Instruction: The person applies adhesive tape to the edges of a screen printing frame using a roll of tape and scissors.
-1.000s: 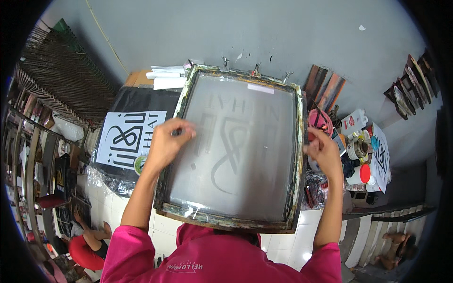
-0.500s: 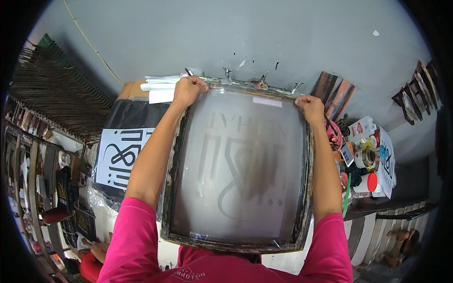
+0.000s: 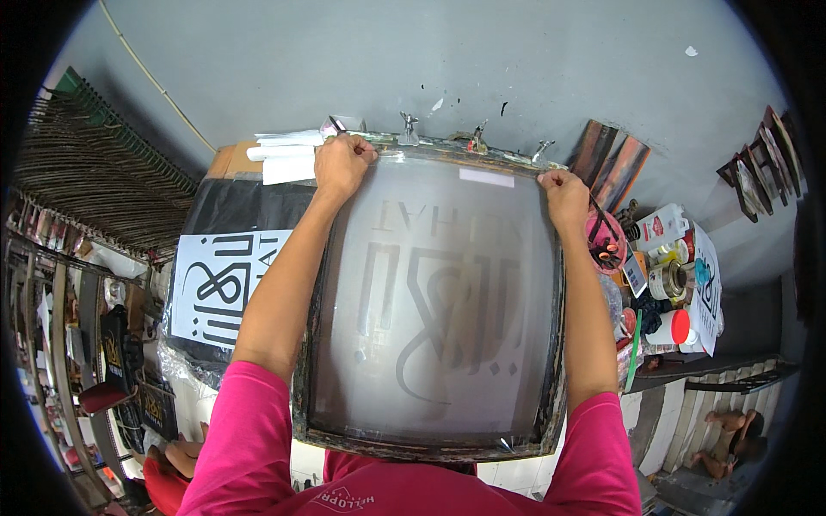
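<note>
A screen-printing frame (image 3: 303, 378) with dark, paint-worn edges lies in front of me. Its pale mesh (image 3: 465, 344) carries faint mirrored lettering and looped shapes. At the far left corner of the frame, my left hand (image 3: 344, 165) is closed, thumb and fingertips pinched together. My right hand (image 3: 564, 199) pinches in the same way at the far right corner. A clear, glossy strip that looks like tape (image 3: 392, 157) shows along the far rim beside my left fingers. Its run toward the right hand is hard to see.
Metal clamps (image 3: 409, 129) line the far edge by the grey wall. Left of the frame lies a printed sheet (image 3: 219, 284) on black plastic, with white papers (image 3: 288, 163) behind. At right are a pink container (image 3: 606, 242), a can (image 3: 664, 282) and a red-lidded jar (image 3: 669, 328).
The view has shifted slightly, so the clamps and side items sit a little differently. Both hands stay pinched at the far corners of the frame.
</note>
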{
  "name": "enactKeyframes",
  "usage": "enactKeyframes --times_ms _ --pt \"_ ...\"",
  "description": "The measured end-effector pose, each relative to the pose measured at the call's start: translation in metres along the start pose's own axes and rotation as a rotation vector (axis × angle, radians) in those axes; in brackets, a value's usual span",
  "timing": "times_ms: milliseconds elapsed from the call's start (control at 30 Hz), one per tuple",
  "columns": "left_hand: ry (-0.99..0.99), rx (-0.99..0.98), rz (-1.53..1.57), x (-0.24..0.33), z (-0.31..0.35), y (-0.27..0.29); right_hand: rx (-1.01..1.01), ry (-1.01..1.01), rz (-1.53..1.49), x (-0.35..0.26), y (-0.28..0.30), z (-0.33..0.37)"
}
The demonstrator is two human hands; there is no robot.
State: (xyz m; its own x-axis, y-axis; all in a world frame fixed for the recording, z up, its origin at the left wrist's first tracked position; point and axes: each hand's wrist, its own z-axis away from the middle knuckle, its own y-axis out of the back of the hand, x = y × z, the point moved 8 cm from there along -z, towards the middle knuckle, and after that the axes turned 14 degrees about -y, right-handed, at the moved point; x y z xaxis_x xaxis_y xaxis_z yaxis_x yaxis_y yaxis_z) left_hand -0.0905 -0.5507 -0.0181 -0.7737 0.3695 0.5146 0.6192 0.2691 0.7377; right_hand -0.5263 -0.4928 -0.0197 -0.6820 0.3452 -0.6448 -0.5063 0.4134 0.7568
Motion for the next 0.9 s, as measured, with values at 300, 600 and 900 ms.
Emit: enactKeyframes --times_ms 300,600,900 --pt "-0.049 -0.017 -0.149 0.011 -0.001 -0.003 0.205 0.002 0.194 -0.011 0.001 0.019" --pt "-0.117 -0.02 -0.265 0.012 -0.004 -0.007 0.24 0.022 0.245 -0.016 0.001 0.021" --pt "-0.172 0.011 -0.374 0.017 -0.008 -0.011 0.189 0.11 0.451 -0.021 -0.008 0.007"
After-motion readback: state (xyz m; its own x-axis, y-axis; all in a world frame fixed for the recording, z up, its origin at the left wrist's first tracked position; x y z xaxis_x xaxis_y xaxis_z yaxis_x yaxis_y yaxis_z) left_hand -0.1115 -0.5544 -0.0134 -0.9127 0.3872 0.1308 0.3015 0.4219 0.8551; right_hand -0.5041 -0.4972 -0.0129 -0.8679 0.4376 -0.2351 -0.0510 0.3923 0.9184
